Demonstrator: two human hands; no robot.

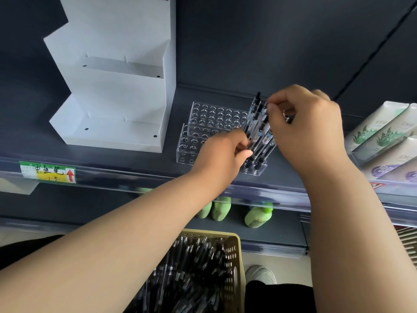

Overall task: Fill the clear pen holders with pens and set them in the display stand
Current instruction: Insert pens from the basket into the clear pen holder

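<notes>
Two clear perforated plastic pen holders on shelf
Black pens are pinched by left hand and right hand; green-yellow shelf tag is marked "中性笔".

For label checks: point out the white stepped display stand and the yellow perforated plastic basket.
White stepped display stand (117, 129): head view, bottom tray floor.
Yellow perforated plastic basket (234, 267): head view, right wall.

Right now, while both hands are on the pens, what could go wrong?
1. The pens lean in one end of the holder, close to the shelf edge; a push could tip it off.
2. The left hand and right hand crowd the same pens, so one may miss its hole and fall.
</notes>
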